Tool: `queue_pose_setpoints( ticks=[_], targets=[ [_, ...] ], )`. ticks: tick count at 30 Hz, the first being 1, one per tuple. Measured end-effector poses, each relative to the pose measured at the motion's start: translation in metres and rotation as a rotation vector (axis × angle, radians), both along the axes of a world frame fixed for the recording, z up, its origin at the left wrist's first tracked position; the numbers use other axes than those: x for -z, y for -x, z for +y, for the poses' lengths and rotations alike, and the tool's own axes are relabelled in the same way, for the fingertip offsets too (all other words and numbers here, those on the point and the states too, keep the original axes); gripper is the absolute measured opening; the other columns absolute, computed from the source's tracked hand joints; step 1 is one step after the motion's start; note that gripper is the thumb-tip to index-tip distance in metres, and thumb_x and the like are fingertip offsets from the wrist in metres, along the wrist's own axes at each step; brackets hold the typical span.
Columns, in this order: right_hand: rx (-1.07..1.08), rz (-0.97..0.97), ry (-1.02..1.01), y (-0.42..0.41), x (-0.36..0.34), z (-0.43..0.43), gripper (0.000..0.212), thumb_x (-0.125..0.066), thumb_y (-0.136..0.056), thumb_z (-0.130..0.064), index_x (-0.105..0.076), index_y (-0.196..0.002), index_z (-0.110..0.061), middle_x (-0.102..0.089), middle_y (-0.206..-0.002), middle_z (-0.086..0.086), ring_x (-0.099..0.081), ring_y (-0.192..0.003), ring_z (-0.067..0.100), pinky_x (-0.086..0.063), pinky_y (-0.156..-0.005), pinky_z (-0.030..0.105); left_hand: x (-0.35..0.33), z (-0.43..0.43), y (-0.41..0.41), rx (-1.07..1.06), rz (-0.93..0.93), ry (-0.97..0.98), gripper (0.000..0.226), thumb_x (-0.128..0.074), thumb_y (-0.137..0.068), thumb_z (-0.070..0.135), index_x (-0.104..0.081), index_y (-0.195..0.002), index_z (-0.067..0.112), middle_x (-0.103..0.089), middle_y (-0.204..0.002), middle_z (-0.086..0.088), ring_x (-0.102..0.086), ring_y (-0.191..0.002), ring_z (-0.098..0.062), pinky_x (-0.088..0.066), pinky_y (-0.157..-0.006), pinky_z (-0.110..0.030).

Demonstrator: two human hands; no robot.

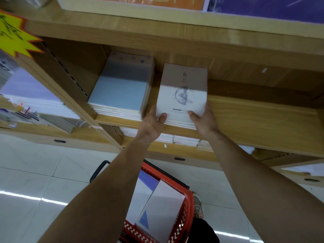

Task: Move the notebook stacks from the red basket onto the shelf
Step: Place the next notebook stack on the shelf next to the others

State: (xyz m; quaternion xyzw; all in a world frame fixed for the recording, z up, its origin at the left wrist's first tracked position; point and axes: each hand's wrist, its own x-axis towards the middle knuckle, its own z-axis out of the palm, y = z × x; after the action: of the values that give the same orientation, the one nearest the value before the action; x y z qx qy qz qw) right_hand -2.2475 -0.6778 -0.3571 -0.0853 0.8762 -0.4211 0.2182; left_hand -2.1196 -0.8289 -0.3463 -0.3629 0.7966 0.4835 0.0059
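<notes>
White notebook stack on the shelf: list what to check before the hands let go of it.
1. The white notebook stack is over the shelf board: ok.
2. The left hand and right hand grip its near corners, thumbs on top: ok.
3. It is apart from the blue notebook stack beside it: ok.
4. Its underside lies flat on the board: cannot tell.
5. The red basket is emptied: not ok, notebooks lie in it.

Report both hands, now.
Left hand: gripping the near left corner of the white moon-print notebook stack on the wooden shelf.
Right hand: gripping the same stack's near right corner.
</notes>
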Motion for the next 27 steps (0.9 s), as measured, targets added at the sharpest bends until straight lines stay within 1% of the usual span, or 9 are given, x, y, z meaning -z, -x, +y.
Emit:
queue_pose_setpoints(
  ticks=[2, 4, 6, 8, 12, 15, 18, 21, 27],
  targets=[
    [-0.025, 0.036, -0.076, -0.020, -0.009, 0.012, 0.082, -0.067, -0.091, -0.046, -0.022, -0.156, -0.025, -0.051, -0.144, 0.007, -0.055, -0.126, 0.031, -0.050, -0.102, 0.044, -0.004, 0.001, -0.022, 0.001, 0.009, -0.043, 0.050, -0.053, -0.093, 0.053, -0.042, -0.135, 0.028, -0.058, -0.132, -0.004, -0.059, -0.115, -0.029, -0.052, -0.094, -0.053],
    [-0.054, 0.092, -0.190, -0.055, -0.013, 0.030, 0.082, -0.064, -0.093, -0.047, -0.020, -0.158, -0.021, -0.046, -0.147, 0.011, -0.053, -0.127, 0.034, -0.052, -0.098, 0.045, -0.006, 0.004, -0.058, 0.014, -0.015, 0.007, 0.049, -0.057, -0.094, 0.044, -0.047, -0.138, 0.024, -0.057, -0.132, -0.002, -0.059, -0.114, -0.025, -0.050, -0.098, -0.046],
    [-0.142, 0.116, -0.342, -0.095, -0.008, 0.047, 0.082, -0.059, -0.096, -0.048, -0.019, -0.159, -0.015, -0.038, -0.152, 0.015, -0.047, -0.133, 0.037, -0.048, -0.100, 0.046, 0.000, 0.003, -0.104, 0.041, -0.097, 0.117, 0.048, -0.057, -0.096, 0.041, -0.050, -0.139, 0.021, -0.057, -0.134, -0.001, -0.060, -0.114, -0.022, -0.049, -0.099, -0.041],
    [-0.293, 0.116, -0.486, -0.131, 0.005, 0.056, 0.076, -0.057, -0.096, -0.050, -0.027, -0.156, -0.015, -0.036, -0.153, 0.015, -0.044, -0.135, 0.035, -0.046, -0.102, 0.045, 0.016, -0.004, -0.155, 0.097, -0.237, 0.191, 0.048, -0.056, -0.095, 0.044, -0.053, -0.137, 0.021, -0.059, -0.132, -0.003, -0.060, -0.116, -0.026, -0.049, -0.097, -0.040],
    [-0.514, 0.037, -0.612, -0.176, 0.042, 0.040, 0.072, -0.059, -0.093, -0.053, -0.035, -0.150, -0.017, -0.036, -0.152, 0.011, -0.042, -0.135, 0.032, -0.047, -0.101, 0.044, 0.069, -0.024, -0.249, 0.101, -0.520, 0.198, 0.044, -0.050, -0.088, 0.056, -0.059, -0.118, 0.025, -0.067, -0.108, -0.004, -0.067, -0.095, -0.027, -0.056, -0.080, -0.039],
    [-0.612, -0.017, -0.631, -0.197, 0.081, 0.015, 0.075, -0.061, -0.093, -0.052, -0.033, -0.152, -0.014, -0.033, -0.155, 0.014, -0.039, -0.138, 0.035, -0.043, -0.105, 0.046, 0.108, -0.028, -0.296, 0.043, -0.630, 0.139, 0.045, -0.049, -0.087, 0.056, -0.058, -0.118, 0.026, -0.067, -0.103, -0.003, -0.067, -0.084, -0.022, -0.058, -0.074, -0.038],
    [-0.704, -0.052, -0.663, -0.218, 0.130, -0.003, 0.068, -0.063, -0.093, -0.046, -0.039, -0.147, -0.013, -0.041, -0.145, 0.016, -0.045, -0.130, 0.037, -0.043, -0.100, 0.044, 0.156, -0.022, -0.322, 0.023, -0.657, 0.071, 0.049, -0.058, -0.086, 0.045, -0.050, -0.131, 0.026, -0.068, -0.109, -0.005, -0.067, -0.087, -0.024, -0.060, -0.076, -0.041],
    [-0.789, -0.081, -0.687, -0.239, 0.185, -0.012, 0.070, -0.064, -0.093, -0.045, -0.039, -0.149, -0.010, -0.042, -0.146, 0.018, -0.045, -0.131, 0.037, -0.042, -0.101, 0.041, 0.207, -0.013, -0.333, -0.025, -0.672, 0.033, 0.061, -0.061, -0.085, 0.046, -0.039, -0.139, 0.029, -0.066, -0.118, -0.004, -0.068, -0.090, -0.025, -0.060, -0.076, -0.044],
    [-0.869, -0.100, -0.735, -0.263, 0.306, -0.015, 0.076, -0.061, -0.094, -0.048, -0.031, -0.153, -0.012, -0.031, -0.156, 0.016, -0.036, -0.139, 0.036, -0.040, -0.106, 0.043, 0.314, -0.010, -0.324, 0.006, -0.660, 0.120, 0.076, -0.065, -0.089, 0.050, -0.030, -0.150, 0.020, -0.047, -0.148, -0.006, -0.053, -0.126, -0.030, -0.052, -0.095, -0.048]
  ],
)
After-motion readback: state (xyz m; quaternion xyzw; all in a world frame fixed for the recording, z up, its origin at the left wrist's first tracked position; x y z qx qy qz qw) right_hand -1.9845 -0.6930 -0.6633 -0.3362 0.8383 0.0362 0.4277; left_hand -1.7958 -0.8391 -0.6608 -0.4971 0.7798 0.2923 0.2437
